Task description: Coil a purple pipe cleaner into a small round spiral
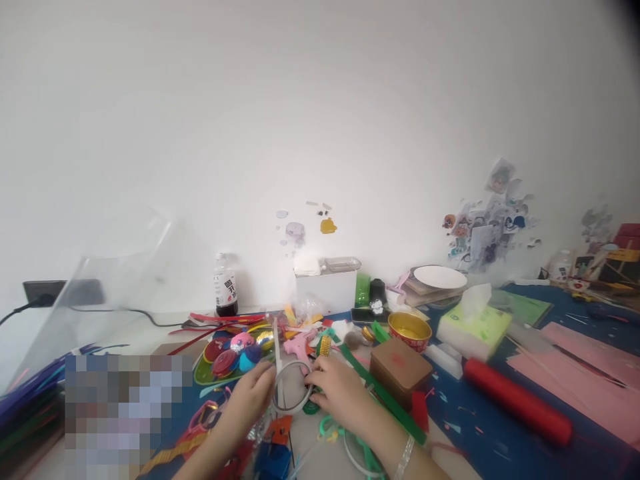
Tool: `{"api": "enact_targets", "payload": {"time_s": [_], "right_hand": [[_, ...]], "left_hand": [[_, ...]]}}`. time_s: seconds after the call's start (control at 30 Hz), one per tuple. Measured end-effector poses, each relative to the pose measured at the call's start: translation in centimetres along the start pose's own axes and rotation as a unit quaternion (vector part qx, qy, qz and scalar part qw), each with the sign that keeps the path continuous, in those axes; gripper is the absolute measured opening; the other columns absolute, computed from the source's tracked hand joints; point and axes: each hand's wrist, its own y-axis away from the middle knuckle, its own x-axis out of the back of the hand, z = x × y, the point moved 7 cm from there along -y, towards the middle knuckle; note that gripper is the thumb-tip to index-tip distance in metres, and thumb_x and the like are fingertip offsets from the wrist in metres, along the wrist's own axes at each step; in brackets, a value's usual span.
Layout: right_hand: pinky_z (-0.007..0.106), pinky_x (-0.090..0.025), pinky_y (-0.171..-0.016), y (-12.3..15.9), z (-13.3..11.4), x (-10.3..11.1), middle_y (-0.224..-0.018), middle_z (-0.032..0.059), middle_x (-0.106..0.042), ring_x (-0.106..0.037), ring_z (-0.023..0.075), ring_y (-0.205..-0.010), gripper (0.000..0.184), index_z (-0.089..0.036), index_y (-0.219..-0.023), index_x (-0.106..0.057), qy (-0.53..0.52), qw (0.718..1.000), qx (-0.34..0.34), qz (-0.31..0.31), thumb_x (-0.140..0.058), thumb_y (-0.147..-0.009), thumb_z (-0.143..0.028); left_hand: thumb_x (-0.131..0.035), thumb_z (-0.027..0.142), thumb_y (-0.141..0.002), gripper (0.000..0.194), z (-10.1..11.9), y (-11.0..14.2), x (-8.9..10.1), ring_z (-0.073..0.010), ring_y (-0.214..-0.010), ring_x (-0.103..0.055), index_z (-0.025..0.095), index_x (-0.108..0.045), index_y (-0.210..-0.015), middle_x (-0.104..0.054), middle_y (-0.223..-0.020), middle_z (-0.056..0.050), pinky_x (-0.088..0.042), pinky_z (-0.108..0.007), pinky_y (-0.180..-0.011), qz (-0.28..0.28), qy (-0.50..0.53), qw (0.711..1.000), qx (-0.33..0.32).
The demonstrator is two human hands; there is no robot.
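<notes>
My left hand [256, 388] and right hand [345, 390] pinch white ring [291, 411] at both sides, likely so it won't tip; green plate [201, 377] near, easy to reach

Two hands [341, 393], two hoops [276, 393] (one red roll [517, 401]).

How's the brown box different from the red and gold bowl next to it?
The brown box has straight edges and corners, but the bowl is round. The box has a flat top, while the bowl is open. The box is mostly plain brown; the bowl is gold inside with red outside.
</notes>
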Motion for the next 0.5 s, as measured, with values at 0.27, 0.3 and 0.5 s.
{"api": "enact_targets", "payload": {"time_s": [0.27, 0.3, 0.5], "right_hand": [[0.025, -0.036, -0.056, 0.0, -1.4, 0.3, -0.077, 0.001, -0.063, -0.055, 0.02, -0.075, 0.026, -0.021, -0.08, -0.06, 0.051, 0.997, 0.038, 0.042, -0.074, -0.063, -0.034], [0.025, -0.035, -0.055, 0.0, -1.6, 0.0, -0.073, 0.0008, -0.064, -0.056, 0.0197, -0.072, 0.023, -0.021, -0.077, -0.06, 0.059, 0.996, 0.053, 0.043, -0.074, -0.062, -0.033], [0.026, -0.037, -0.055, -0.2, -1.3, 0.3, -0.072, 0.0028, -0.065, -0.056, 0.0189, -0.068, 0.013, -0.019, -0.073, -0.062, 0.061, 0.992, 0.076, 0.084, -0.069, -0.071, -0.03]], "left_hand": [[-0.037, 0.028, -0.078, 0.024, 2.5, 2.4, -3.1, -0.013, -0.052, -0.049, 0.019, -0.057, -0.071, -0.052, -0.057, 0.005, -0.036, -0.02, -0.052, -0.204, -0.126, 0.967, -0.084], [-0.037, 0.027, -0.078, 0.023, 2.7, 2.5, -3.2, -0.0126, -0.055, -0.048, 0.019, -0.056, -0.069, -0.051, -0.06, 0.005, -0.035, -0.019, -0.053, -0.201, -0.137, 0.965, -0.103], [-0.038, 0.022, -0.076, 0.016, 3.5, 2.2, -3.2, -0.0113, -0.053, -0.043, 0.019, -0.053, -0.069, -0.049, -0.058, 0.005, -0.035, -0.019, -0.053, -0.18, -0.138, 0.967, -0.118]]}}
